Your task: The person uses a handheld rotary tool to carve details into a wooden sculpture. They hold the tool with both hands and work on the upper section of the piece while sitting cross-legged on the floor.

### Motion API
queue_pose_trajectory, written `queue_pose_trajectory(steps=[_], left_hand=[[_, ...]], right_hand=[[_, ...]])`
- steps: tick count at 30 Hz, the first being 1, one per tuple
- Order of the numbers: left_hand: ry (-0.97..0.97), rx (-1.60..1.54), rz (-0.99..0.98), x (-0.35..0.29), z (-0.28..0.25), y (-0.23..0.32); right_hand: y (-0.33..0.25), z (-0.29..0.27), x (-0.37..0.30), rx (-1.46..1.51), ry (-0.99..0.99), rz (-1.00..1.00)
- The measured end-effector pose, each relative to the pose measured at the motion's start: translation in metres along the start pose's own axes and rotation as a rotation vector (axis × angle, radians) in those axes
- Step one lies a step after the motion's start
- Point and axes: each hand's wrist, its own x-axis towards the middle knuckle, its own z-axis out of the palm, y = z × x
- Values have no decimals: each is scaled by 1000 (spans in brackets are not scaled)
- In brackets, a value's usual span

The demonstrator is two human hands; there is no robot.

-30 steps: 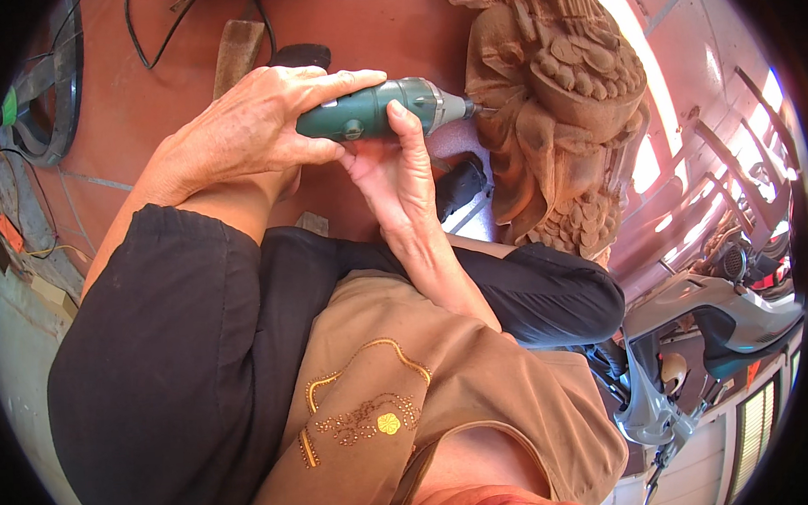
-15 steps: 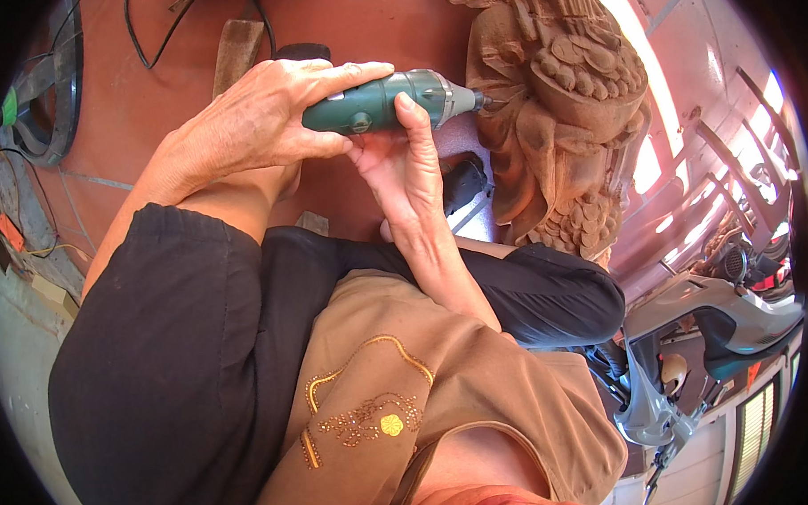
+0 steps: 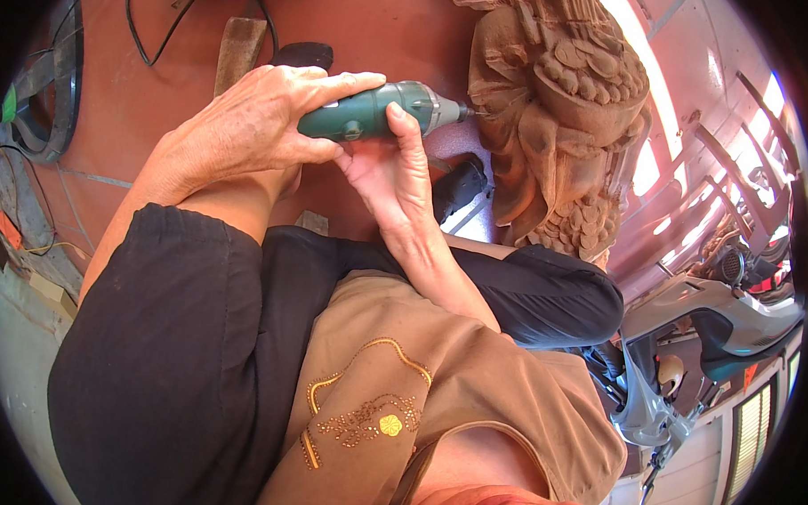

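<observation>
A green rotary tool (image 3: 361,112) with a grey nose lies level between my hands, its thin bit pointing right. My left hand (image 3: 239,125) wraps the rear of its body from above, fingers stretched along the top. From below, my right hand (image 3: 402,186) supports the front, thumb pressed on the casing near the nose. The bit's tip is at the left side of a brown carved wooden figure (image 3: 552,158); whether it touches the wood is hard to tell. Rounded, fruit-like shapes and folds cover the figure.
A black object (image 3: 460,186) lies by the carving. Left of the tool are a wood block (image 3: 239,55) and a black cable (image 3: 152,56) on the red tiled floor (image 3: 378,26). A motorbike (image 3: 683,332) stands at right, and a round black frame (image 3: 56,91) at far left.
The rotary tool has shifted slightly left and toward me with both hands, drawing its bit back a little along the carving's left side. The carving looks almost unmoved.
</observation>
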Motion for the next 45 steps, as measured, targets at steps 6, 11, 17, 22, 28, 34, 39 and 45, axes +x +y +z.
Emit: queue_pose_trajectory(steps=[6,11,17,22,28,34,39,45], left_hand=[[-76,-26,-34,4,0,-4],[-30,-57,-4,5,-8,-1],[-29,-28,85,18,-13,-9],[0,-27,202,38,-13,-12],[16,-3,211,47,-12,-9],[30,5,237,53,-9,-8],[14,35,227,52,-11,-5],[-6,29,195,46,-13,-4]], right_hand=[[-3,-2,1,-9,4,-14],[-6,9,1,-50,-24,-41],[-15,14,4,-66,-57,-90],[-29,17,9,-76,-30,-154],[-37,16,10,-110,-46,-176],[-41,19,12,-71,-47,-168],[-41,14,11,-34,-71,-161],[-34,13,9,-40,-83,-161]])
